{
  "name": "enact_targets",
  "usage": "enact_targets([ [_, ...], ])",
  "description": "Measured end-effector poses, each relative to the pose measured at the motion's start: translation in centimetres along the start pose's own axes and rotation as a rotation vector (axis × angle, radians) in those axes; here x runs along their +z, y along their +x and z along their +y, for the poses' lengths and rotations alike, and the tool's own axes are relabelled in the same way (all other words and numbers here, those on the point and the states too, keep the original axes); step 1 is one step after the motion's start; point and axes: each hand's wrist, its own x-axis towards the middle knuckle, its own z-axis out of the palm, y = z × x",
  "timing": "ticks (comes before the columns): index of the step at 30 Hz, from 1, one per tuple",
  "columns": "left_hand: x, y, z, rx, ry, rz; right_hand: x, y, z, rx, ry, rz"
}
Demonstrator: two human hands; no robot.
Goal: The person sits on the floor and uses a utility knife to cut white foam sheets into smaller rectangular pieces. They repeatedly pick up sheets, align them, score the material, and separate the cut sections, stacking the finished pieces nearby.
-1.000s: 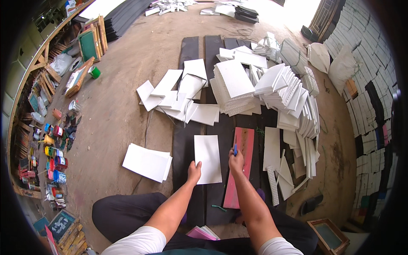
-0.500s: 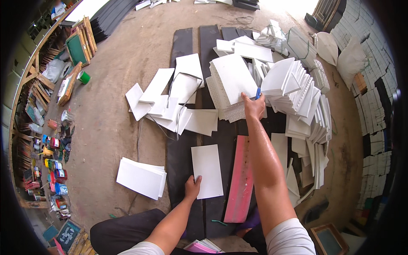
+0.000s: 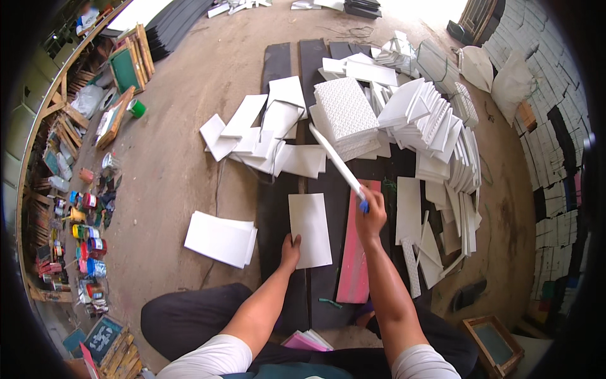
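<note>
Both hands hold white sheets. Far left, paint pots (image 3: 88, 246) cluster on the floor, with a low pile of sheets (image 3: 218, 240) nearer the knees. Next, the left hand (image 3: 290, 252) grips the left edge of a flat sheet (image 3: 312, 227) over the dark strips (image 3: 274, 208), much as half a second ago. Beyond it, the tall stack (image 3: 346, 110) now shows a bumpy top where a smoother sheet lay before. The right hand (image 3: 372, 218) has drawn back from there, its fingers closed around a blue tool (image 3: 363, 206) and a second sheet (image 3: 338, 161), seen edge-on above the pink board (image 3: 355, 271).
</note>
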Motion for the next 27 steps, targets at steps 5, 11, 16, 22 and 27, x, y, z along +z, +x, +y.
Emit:
enact_targets([
  [5, -1.6, -2.8, 2.0, 0.028, -0.029, 0.219, -6.5, -13.4, 1.1, -0.029, -0.334, -0.423],
  [11, -4.5, -3.2, 1.0, 0.098, -0.172, 0.286, -7.6, -20.3, 2.5, 0.266, -0.174, -0.609],
  [16, -0.2, -4.3, 1.4, 0.097, -0.187, 0.147, -4.2, -17.1, 1.1, 0.737, 0.206, -0.577],
  [22, 5.7, -5.8, 3.7, -0.010, 0.027, -0.044, -5.0, -15.8, 6.3, 0.796, 0.145, -0.497],
  [27, 7.1, -3.2, -0.4, -0.107, 0.239, -0.117, -5.5, -12.3, 7.1, 0.784, -0.154, -0.547],
])
